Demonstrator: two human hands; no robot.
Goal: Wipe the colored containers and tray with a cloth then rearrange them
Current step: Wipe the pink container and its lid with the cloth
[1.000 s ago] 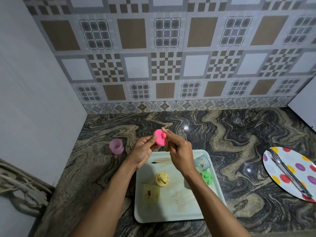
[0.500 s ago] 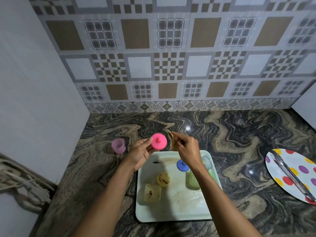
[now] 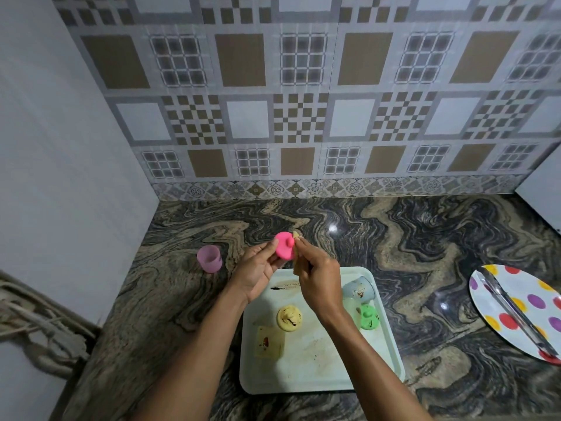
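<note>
The pink lid (image 3: 284, 250) hangs above the tray's (image 3: 318, 375) far-left corner, my left grip (image 3: 258, 273) pinching its rim, my right grip (image 3: 318, 284) clamped on the cloth (image 3: 298, 264) beside its knob. Rubbing hard could knock it onto the stained tray.

Two bare hands brought close together, each gripping something small.

Both forearms rise from the lower edge of the view and converge toward the middle, the left one crossing in from the lower left and the right one from the lower right. The left hand (image 3: 258, 270) is turned with its palm up and open toward the camera, and its thumb and fingers (image 3: 268, 247) curl round the edge of a pink lid (image 3: 282, 250), which is held tilted. The right hand (image 3: 318, 284) shows its back. Its fingers are curled and pinch a tan cloth (image 3: 298, 264) against the lid's right side. The two hands sit just beside each other.
</note>
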